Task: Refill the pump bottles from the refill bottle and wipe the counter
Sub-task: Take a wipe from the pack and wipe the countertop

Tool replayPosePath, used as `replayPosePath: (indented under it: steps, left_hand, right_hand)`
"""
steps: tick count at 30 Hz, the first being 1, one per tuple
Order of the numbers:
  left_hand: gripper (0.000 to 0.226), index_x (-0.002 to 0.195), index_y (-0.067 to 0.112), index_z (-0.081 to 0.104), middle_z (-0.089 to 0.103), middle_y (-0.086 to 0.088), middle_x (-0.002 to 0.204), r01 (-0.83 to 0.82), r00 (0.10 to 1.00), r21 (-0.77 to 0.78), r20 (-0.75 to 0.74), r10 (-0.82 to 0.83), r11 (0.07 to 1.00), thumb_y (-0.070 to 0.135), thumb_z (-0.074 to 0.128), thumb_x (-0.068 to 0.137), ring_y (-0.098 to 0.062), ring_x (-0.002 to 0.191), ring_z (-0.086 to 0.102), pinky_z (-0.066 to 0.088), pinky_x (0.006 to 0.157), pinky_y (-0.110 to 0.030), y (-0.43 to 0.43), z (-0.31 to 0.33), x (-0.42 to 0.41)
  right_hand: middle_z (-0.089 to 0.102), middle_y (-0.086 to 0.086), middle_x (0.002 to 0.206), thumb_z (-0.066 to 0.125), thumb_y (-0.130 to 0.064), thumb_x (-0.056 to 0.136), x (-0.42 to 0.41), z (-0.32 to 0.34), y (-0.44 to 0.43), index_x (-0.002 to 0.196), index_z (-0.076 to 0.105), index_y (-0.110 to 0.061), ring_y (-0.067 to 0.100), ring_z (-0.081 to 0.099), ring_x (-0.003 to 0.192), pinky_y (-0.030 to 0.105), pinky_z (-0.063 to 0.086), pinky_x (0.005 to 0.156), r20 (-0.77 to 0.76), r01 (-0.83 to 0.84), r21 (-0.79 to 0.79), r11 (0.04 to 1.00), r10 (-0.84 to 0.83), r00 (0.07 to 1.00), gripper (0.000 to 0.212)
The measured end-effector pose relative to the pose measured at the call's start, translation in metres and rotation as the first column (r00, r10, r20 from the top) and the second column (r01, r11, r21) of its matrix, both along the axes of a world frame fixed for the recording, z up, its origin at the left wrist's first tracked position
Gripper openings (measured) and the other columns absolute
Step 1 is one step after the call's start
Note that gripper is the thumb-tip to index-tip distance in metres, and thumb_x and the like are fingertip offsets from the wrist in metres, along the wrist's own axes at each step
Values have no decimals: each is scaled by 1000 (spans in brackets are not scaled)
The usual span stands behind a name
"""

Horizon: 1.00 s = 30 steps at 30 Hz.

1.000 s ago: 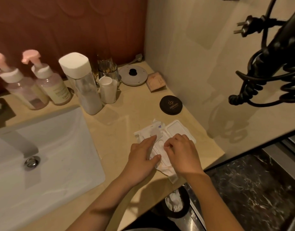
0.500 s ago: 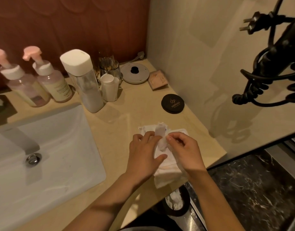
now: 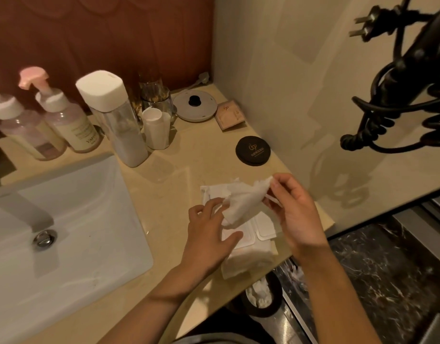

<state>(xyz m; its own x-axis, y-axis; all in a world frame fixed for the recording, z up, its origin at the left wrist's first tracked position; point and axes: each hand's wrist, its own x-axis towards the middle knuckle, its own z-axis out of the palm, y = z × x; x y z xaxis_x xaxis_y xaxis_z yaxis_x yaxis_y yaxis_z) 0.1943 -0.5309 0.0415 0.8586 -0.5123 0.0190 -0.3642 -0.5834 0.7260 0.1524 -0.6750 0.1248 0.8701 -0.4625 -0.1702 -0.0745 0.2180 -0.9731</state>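
The right hand (image 3: 297,214), raised off the table (image 3: 164,184), pinches a white wipe (image 3: 243,197) between thumb and fingers. The left hand (image 3: 209,237), fingers spread and loose, presses the wipe pack (image 3: 248,247) flat, holding nothing.

Bathroom vanity, likely a hotel's: white basin (image 3: 65,219) with drain plug at lower left, beige counter (image 3: 164,175), pump bottles (image 3: 65,115) against the dark red wall at upper left, wall-hung black hair dryer (image 3: 412,70) with coiled cord at upper right
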Motion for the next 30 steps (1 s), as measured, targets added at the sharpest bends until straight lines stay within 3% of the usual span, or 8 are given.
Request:
replayPosePath:
  steps: [4, 6, 9, 15, 19, 21, 26, 30]
  left_hand:
    - [67, 133, 26, 46, 25, 18, 136, 55, 998, -50, -7, -55, 997, 47, 60, 70, -1, 113, 9, 24, 100, -24, 1, -1, -3]
    - [71, 135, 28, 44, 24, 12, 143, 87, 996, -17, 8, -87, 996, 50, 64, 71, -3, 116, 8, 21, 102, -23, 0, -2, -3]
    - [78, 140, 28, 38, 19, 7, 145, 100, 994, 54, 40, -102, 994, 51, 70, 73, -9, 121, 7, 15, 99, -18, -9, 2, -1]
    - [87, 142, 23, 35, 19, -1, 145, 121, 992, 80, 26, -123, 989, 57, 68, 70, -10, 114, 8, 12, 92, -16, -45, 10, 10]
    - [86, 142, 21, 34, 23, -5, 143, 131, 990, 21, -55, -129, 991, 56, 52, 65, -13, 117, 12, 14, 92, -18, -81, 14, 20]
    - [85, 145, 22, 29, 22, -4, 143, 124, 984, -20, -129, -126, 992, 53, 51, 68, -15, 121, 14, 17, 100, -24, -95, 15, 22]
    - [51, 137, 24, 41, 31, 0, 140, 31, 984, -137, -167, -54, 990, 28, 53, 88, -16, 124, 20, 14, 99, -18, -96, 9, 22]
    - [21, 97, 31, 59, 53, 5, 116, -185, 955, -355, -286, 82, 916, 34, 39, 92, -11, 109, 42, 28, 89, -10, -76, 20, 10]
  right_hand:
    - [64, 7, 103, 41, -17, 99, -8, -11, -5, 94, 52, -14, 17, 63, 96, 33, 54, 86, -90, 76, 121, 990, -65, 994, 13]
    - [64, 7, 106, 39, -20, 100, -11, -13, -9, 97, 51, -16, 17, 66, 95, 33, 56, 79, -138, 162, 158, 974, -141, 980, 13]
    - [66, 2, 96, 37, -21, 101, -18, -15, -18, 96, 50, -18, 12, 65, 82, 26, 56, 65, -184, 296, 182, 938, -264, 947, 13]
    - [59, 2, 83, 40, -22, 100, -31, -18, -33, 106, 45, -14, 3, 62, 61, 21, 53, 53, -122, 388, 237, 890, -369, 921, 11]
    - [66, 4, 97, 41, -21, 100, -36, -18, -41, 106, 47, -17, 10, 69, 77, 24, 55, 59, -75, 422, 239, 875, -417, 906, 10]
    - [71, -2, 91, 40, -23, 100, -37, -16, -46, 107, 49, -18, 12, 70, 81, 26, 57, 61, -70, 426, 233, 874, -422, 904, 12]
    - [69, -3, 94, 38, -28, 100, -36, -17, -52, 102, 51, -24, 14, 68, 78, 30, 56, 68, -127, 423, 172, 890, -406, 905, 13]
    - [70, 2, 95, 37, -28, 101, -32, -21, -38, 99, 48, -22, 15, 67, 75, 28, 54, 62, -164, 352, 215, 911, -321, 933, 13]
